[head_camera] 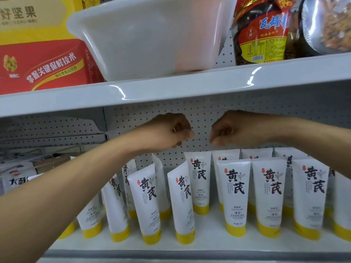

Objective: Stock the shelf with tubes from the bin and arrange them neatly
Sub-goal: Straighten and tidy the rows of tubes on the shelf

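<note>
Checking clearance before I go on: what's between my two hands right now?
In the head view, only the bare perforated back panel shows between the left hand and the right hand; the tubes stand lower, under both.

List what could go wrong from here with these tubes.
1. The left tubes lean on their caps; a nudge could topple several together.
2. The left forearm passes close over them and might brush them when pulled back.
3. The white bin sits at the front edge of the upper shelf; a bump may tip it down.
</note>
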A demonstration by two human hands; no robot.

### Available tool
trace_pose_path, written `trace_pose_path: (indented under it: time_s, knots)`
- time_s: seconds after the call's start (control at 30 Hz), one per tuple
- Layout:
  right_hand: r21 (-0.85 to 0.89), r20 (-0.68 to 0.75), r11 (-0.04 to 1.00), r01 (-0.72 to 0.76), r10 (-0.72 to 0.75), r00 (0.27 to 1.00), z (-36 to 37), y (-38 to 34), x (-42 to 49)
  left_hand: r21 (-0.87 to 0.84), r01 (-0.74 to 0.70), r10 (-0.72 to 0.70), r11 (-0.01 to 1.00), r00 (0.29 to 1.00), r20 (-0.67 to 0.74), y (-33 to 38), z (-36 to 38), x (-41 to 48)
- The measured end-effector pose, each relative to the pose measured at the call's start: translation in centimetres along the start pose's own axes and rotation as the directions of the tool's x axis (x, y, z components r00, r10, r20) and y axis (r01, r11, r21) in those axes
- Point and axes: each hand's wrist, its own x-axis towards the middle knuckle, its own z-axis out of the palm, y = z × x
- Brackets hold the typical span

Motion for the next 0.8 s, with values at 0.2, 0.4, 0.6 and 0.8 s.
trace_pose_path:
  time_s: [0.2, 0.4, 0.6, 0.8]
  knots:
    - [0.005, 0.065, 0.998, 0.062, -0.062, 0.996, -0.3, -1.5, -2.4, 0.306, 0.121, -0.175, 0.944, 0.973, 0.153, 3.7, -0.7, -4.6]
    - [-0.054, 0.210, 0.998, 0.027, -0.015, 0.978, 1.0, -2.2, -3.8, 0.332, 0.131, -0.199, 0.934, 0.963, 0.181, 3.5, 1.4, -5.2]
    - [-0.031, 0.167, 0.999, 0.034, -0.029, 0.986, 1.5, -1.6, -3.8, 0.075, 0.098, -0.108, 0.992, 0.984, 0.143, 2.4, 2.8, -3.9]
    - [0.027, 0.179, 0.999, 0.040, -0.045, 0.983, 1.5, -1.5, -3.9, -0.094, 0.102, -0.087, 0.990, 0.983, 0.160, 1.8, 3.6, -3.0]
